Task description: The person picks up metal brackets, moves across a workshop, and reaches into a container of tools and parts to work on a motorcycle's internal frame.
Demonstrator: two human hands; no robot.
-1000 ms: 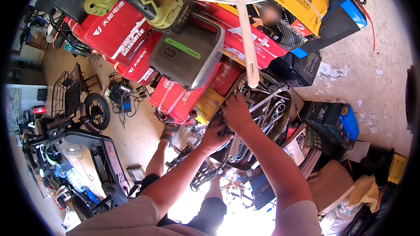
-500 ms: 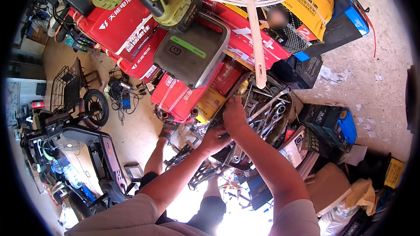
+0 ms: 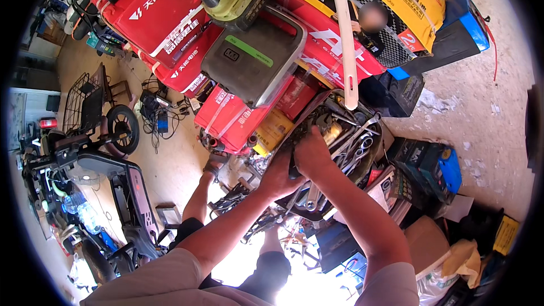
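Both my hands are inside a dark bin point(image 3: 371, 164) packed with loose metal tools. My left hand point(image 3: 279, 177) is closed at the bin's left side, with a small dark thing point(image 3: 293, 168) showing between its thumb and fingers; I cannot make out what it is. Right beside it, my right hand point(image 3: 313, 154) is curled over the tools, its fingertips hidden. Ring-ended wrenches point(image 3: 362, 146) lie to the right of that hand. Another wrench point(image 3: 311, 197) rests below it, near the bin's front.
Red battery boxes point(image 3: 170, 28) are stacked behind the bin. On them sit a grey-black case point(image 3: 255, 59), a green cordless power tool point(image 3: 232, 3) and a white plastic fan point(image 3: 347, 45). An electric scooter point(image 3: 133, 192) stands at left. Battery boxes point(image 3: 422, 164) are at right.
My right hand has drawn back a little toward me, and my left hand has shifted slightly up and right, closer against it. The whole view has shifted slightly.
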